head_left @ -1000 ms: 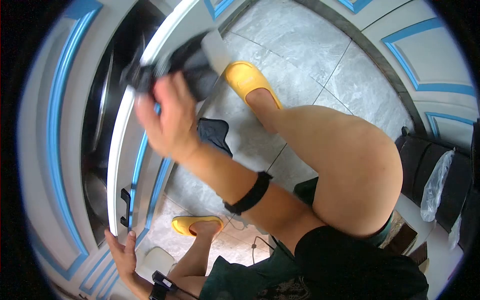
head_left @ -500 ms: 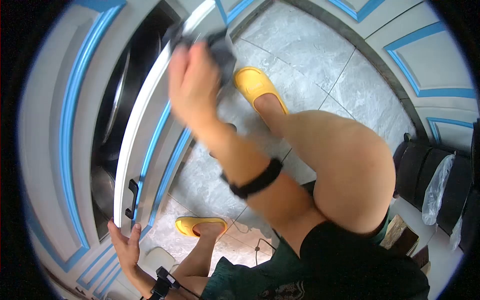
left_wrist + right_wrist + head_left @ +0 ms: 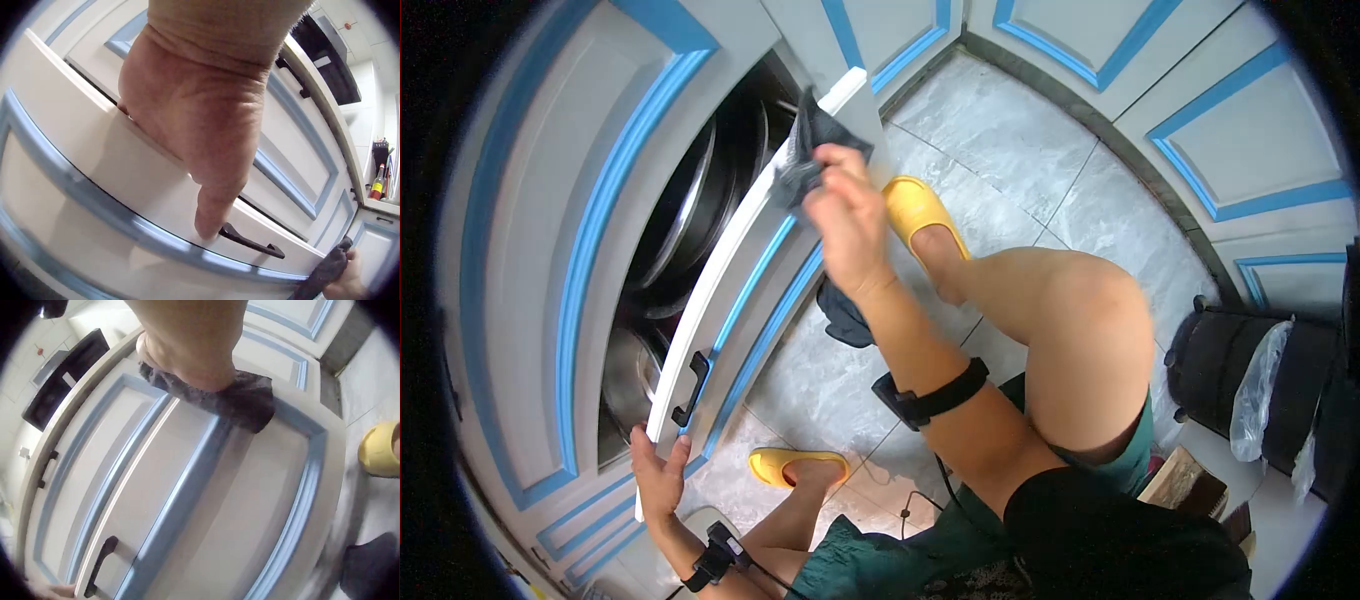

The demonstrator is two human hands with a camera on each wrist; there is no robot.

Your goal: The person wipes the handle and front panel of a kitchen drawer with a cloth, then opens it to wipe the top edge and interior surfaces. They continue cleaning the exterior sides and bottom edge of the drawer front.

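A white drawer front (image 3: 745,225) with blue trim stands pulled out, its black handle (image 3: 692,388) near the lower end. My right hand (image 3: 848,225) grips a dark grey cloth (image 3: 805,155) draped against the drawer's top edge, toward the far end. In the right wrist view the cloth (image 3: 240,403) lies over the front's blue trim. My left hand (image 3: 660,480) holds the near end of the drawer's edge; the left wrist view shows its thumb (image 3: 212,215) on the front beside the handle (image 3: 253,244), the other fingers mostly hidden behind the edge.
Metal pans (image 3: 685,215) sit inside the drawer. Another dark cloth (image 3: 845,315) lies on the tiled floor near my feet in yellow slippers (image 3: 915,210). Cabinets (image 3: 1250,140) line the far side, and a black bag-like object (image 3: 1220,365) with clear plastic is at the right.
The right hand has moved with the cloth along the drawer edge, first away from me, then slightly back. The left hand stays at the drawer's near end. The head view has shifted.
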